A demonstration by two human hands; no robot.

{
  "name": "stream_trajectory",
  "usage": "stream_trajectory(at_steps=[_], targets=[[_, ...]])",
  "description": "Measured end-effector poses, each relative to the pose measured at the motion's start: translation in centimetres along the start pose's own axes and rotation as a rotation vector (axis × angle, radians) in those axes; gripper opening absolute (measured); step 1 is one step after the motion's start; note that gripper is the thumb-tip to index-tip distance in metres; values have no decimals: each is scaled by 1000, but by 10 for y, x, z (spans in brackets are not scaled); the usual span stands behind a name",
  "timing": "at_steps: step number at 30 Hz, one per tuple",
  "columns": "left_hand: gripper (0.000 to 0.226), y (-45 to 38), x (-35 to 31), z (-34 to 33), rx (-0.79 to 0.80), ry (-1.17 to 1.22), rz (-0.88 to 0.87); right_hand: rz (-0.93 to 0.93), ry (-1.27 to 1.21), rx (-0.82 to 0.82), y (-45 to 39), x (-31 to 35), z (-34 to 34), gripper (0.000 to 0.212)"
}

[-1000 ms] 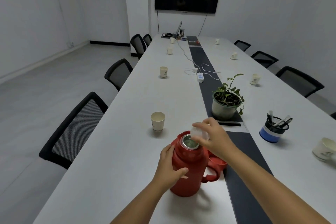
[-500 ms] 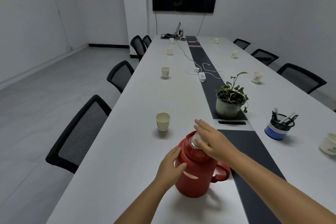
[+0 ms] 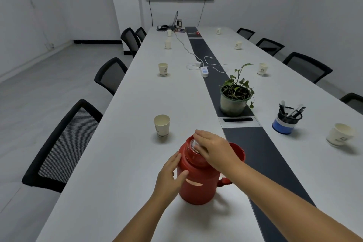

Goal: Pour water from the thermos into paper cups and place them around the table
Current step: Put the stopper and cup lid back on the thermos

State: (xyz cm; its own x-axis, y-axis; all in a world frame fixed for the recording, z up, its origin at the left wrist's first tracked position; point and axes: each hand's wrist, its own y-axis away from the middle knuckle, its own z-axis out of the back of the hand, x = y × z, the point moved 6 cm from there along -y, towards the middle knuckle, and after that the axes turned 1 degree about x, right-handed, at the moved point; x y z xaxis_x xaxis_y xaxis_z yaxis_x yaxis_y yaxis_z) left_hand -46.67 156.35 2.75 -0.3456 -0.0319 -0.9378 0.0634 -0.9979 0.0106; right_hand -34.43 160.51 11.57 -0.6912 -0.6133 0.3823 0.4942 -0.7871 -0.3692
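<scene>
A: Two hands on the red thermos (image 3: pixel 198 179) at the near end of the table (image 3: pixel 121 143). The left hand (image 3: pixel 170 173) rests against its side, fingers fairly straight, thumb laid on the body. The right hand (image 3: pixel 213 147) lies flat over the mouth, palm pressing on the clear stopper (image 3: pixel 193 144).

B: Is the stopper fully in?

A: I can't tell; the palm covers most of it. If it sits crooked, I'd expect dribbling the moment the thermos tips.

B: And the red lid (image 3: pixel 238 151)?

A: Behind the thermos, just beside the right wrist. A careless pull back could knock it along the dark centre strip (image 3: pixel 261 155).

B: The cups?

A: The nearest paper cup (image 3: pixel 161 125) stands just beyond the thermos, to the left, and another cup (image 3: pixel 340 135) sits near the right edge. More cups stand along both sides towards the far end. They're light, so a bump from a forearm would probably topple one. The potted plant (image 3: pixel 235 96) and the pen holder (image 3: pixel 286 122) stand further back.
</scene>
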Motion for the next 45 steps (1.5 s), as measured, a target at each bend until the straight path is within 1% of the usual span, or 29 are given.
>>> stream_trajectory(at_steps=[2,4,6,7,8,9,10,11,12,13,15,17,19,21,23,25,29,31,32,33,34,36,37,38,39,40,41,43,45], targets=[[54,0,0,0,2,1,-2,-16,-7,-21,0,1,-1,30],[50,1,-2,-1,-2,0,-21,-44,-31,33,0,-4,-3,35],[42,5,-10,5,-108,-56,-107,-54,-151,83,4,-12,-3,36],[39,7,-18,10,-190,-99,-165,-76,-266,59,8,-17,0,35],[36,9,-28,14,-259,-140,-215,-145,-408,-27,15,-26,7,32],[33,10,-38,16,-303,-176,-260,-255,-541,-161,26,-41,13,29],[31,9,-48,15,-318,-211,-308,-379,-607,-292,39,-62,16,27],[34,7,-60,13,-314,-250,-355,-508,-610,-371,53,-83,14,25],[40,4,-72,9,-296,-282,-394,-635,-579,-381,64,-104,8,26],[45,-2,-83,4,-268,-306,-408,-772,-547,-343,73,-125,-1,29],[46,-16,-97,-9,-189,-350,-417,-1018,-447,-194,90,-157,-20,43],[50,-29,-97,-25,-122,-410,-422,-1128,-335,-18,98,-179,-41,52],[46,-34,-95,-41,-40,-562,-413,-1217,-362,105,98,-192,-62,47],[39,-33,-96,-49,-13,-729,-440,-1290,-491,144,96,-197,-77,32],[36,-35,-99,-49,-75,-810,-501,-1313,-598,157,92,-196,-83,20],[41,-37,-98,-48,-109,-851,-522,-1273,-639,173,87,-191,-78,20],[44,-38,-90,-51,24,-890,-426,-1094,-639,113,71,-178,-39,24],[50,-40,-90,-50,28,-926,-443,-953,-611,55,57,-164,-5,23],[50,-39,-90,-48,36,-865,-449,-885,-617,23,49,-155,12,21],[51,-39,-91,-44,53,-748,-395,-819,-644,-5,42,-144,29,19],[51,-40,-95,-39,29,-600,-337,-751,-682,-19,36,-131,42,18],[41,-36,-113,-23,-98,-200,-193,-617,-754,16,28,-101,58,20],[32,-35,-121,-15,-97,10,-110,-560,-790,55,24,-86,61,21],[24,-36,-125,-11,-49,201,-6,-511,-815,97,20,-71,61,20],[30,-37,-125,-12,66,372,95,-471,-821,129,16,-60,59,19],[41,-34,-128,-10,173,527,186,-436,-816,149,11,-51,57,17],[51,-31,-129,-6,249,652,239,-409,-806,160,6,-44,56,17],[71,-21,-128,2,343,796,266,-383,-789,179,-1,-31,55,22],[90,-12,-121,6,385,873,228,-377,-811,184,-1,-23,50,30]])
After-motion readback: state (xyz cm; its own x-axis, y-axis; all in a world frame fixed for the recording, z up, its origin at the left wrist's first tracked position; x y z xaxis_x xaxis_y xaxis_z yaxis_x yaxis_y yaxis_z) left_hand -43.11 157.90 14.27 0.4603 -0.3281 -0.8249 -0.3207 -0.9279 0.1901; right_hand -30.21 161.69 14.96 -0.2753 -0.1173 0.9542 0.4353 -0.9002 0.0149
